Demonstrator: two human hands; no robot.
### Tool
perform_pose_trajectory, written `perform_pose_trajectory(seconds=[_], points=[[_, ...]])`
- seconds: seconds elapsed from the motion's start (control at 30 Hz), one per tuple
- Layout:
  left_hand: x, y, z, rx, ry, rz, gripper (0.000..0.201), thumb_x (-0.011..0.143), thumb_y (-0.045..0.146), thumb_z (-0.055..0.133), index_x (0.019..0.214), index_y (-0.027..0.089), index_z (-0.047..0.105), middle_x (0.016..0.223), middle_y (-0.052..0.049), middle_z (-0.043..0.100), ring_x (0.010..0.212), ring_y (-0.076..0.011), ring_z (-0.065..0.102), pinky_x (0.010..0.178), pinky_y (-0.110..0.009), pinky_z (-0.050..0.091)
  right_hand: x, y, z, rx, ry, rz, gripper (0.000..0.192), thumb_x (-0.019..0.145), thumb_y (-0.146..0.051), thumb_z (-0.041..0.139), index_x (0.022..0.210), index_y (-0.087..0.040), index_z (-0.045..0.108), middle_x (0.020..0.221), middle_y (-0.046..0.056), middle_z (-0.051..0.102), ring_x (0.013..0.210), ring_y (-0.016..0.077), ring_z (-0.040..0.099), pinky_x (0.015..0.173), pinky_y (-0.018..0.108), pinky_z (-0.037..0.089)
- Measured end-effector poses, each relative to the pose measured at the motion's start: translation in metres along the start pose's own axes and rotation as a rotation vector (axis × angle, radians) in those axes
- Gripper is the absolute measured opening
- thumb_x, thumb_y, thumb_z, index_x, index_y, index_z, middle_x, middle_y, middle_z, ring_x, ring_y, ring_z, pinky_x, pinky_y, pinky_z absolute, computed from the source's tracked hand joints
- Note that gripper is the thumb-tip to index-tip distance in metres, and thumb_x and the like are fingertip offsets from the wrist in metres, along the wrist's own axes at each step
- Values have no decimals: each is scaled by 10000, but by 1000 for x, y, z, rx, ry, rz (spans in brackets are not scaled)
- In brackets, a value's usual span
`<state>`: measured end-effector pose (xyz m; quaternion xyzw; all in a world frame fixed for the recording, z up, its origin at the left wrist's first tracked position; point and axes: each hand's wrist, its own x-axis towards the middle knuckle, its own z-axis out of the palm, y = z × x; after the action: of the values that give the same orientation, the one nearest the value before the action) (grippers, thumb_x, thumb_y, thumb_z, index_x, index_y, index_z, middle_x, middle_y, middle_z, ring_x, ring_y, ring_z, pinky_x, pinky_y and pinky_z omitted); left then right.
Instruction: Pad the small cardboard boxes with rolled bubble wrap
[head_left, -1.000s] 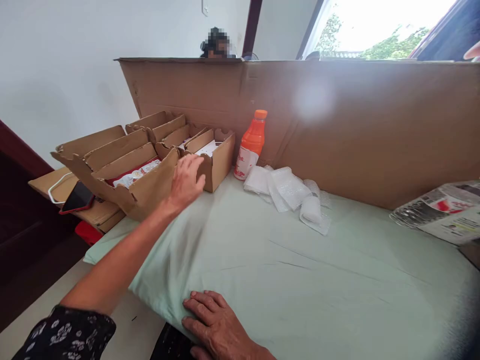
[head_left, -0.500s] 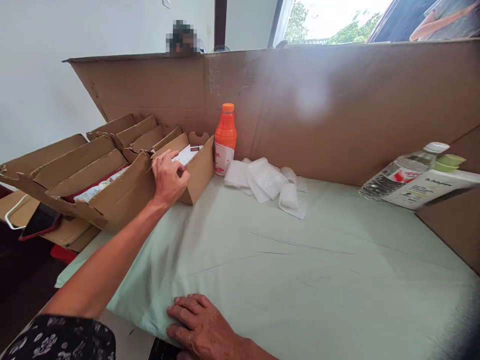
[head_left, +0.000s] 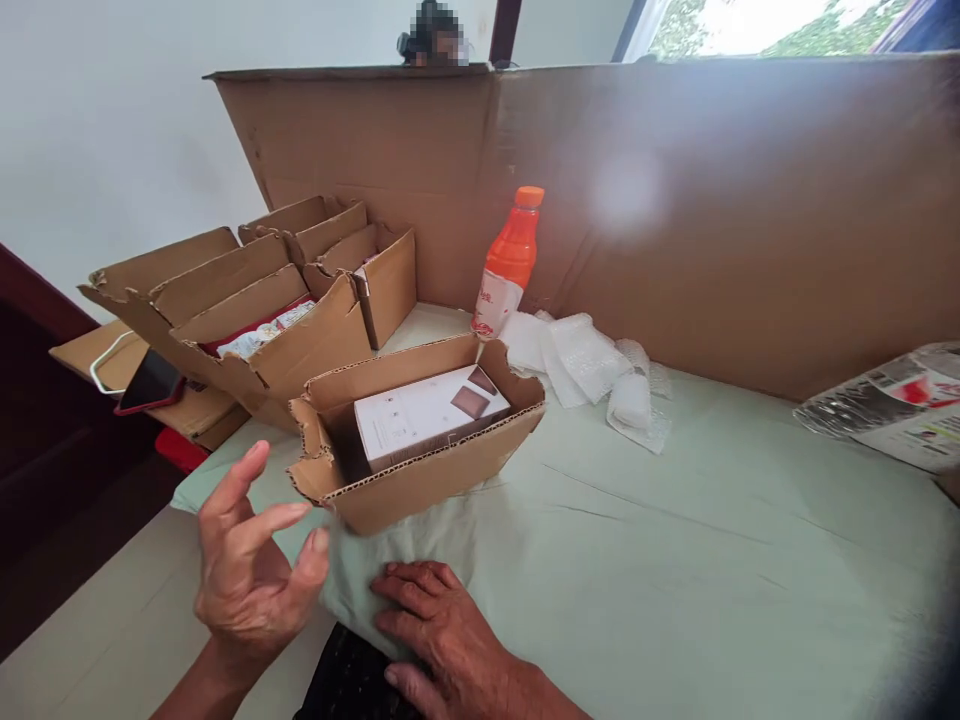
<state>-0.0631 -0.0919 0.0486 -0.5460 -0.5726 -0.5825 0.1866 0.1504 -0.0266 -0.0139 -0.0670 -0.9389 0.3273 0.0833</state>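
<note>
A small open cardboard box [head_left: 420, 485] sits on the pale green cloth [head_left: 675, 560] in front of me, with a white carton [head_left: 427, 415] lying inside it. My left hand [head_left: 251, 565] hovers just left of the box with fingers spread, holding nothing. My right hand [head_left: 450, 640] lies flat on the cloth's near edge, just below the box.
More open cardboard boxes [head_left: 247, 310] stand at the left. An orange bottle [head_left: 510, 265] and bubble wrap pieces [head_left: 592, 370] sit by the tall cardboard wall [head_left: 712, 220]. Wrapped bottles [head_left: 892, 405] lie at right. A red phone [head_left: 150, 380] rests far left. A person is behind the wall.
My left hand pulled the small box from the row at the left to the cloth in front of me, then let go. My right hand stayed on the cloth.
</note>
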Motion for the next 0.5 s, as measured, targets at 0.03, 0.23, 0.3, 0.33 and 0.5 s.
perform_pose_trajectory(seconds=[0.03, 0.23, 0.3, 0.33, 0.5], points=[[-7, -1, 2, -40, 40, -75, 411, 779, 168, 732, 1157, 274, 609, 1521, -78, 498, 1388, -316, 521, 1142, -563, 439, 1, -2, -4, 12, -9, 13, 412, 902, -344, 655, 1279, -178, 653, 1476, 67, 582, 1398, 229, 450, 1144, 412, 349], [-45, -2, 23, -216, 30, -539, 780, 784, 389, 776, 1453, 257, 397, 1467, -154, 500, 1408, -321, 484, 1194, -531, 378, 3, -7, -9, 70, -30, 58, 413, 884, -301, 645, 1275, -171, 668, 1480, 92, 581, 1401, 245, 455, 1159, 427, 340], [-55, -3, 28, -272, -24, -679, 797, 786, 389, 783, 1464, 254, 386, 1444, -156, 514, 1386, -305, 500, 1188, -496, 387, 3, -7, -8, 89, -33, 60, 410, 891, -301, 633, 1278, -169, 668, 1488, 105, 574, 1406, 254, 454, 1159, 439, 341], [-58, -4, 30, -293, -48, -744, 787, 785, 397, 785, 1455, 255, 398, 1427, -152, 526, 1367, -299, 515, 1175, -481, 403, 3, -6, -7, 100, -31, 57, 405, 893, -300, 632, 1273, -166, 668, 1486, 104, 576, 1414, 252, 447, 1164, 437, 336], [-63, -6, 33, -325, -150, -911, 674, 747, 456, 810, 1315, 253, 510, 1260, -115, 623, 1188, -268, 623, 1052, -420, 512, 0, -2, -11, 186, 47, 17, 354, 937, -333, 595, 1242, -168, 664, 1319, 68, 689, 1320, 195, 547, 1131, 391, 381]])
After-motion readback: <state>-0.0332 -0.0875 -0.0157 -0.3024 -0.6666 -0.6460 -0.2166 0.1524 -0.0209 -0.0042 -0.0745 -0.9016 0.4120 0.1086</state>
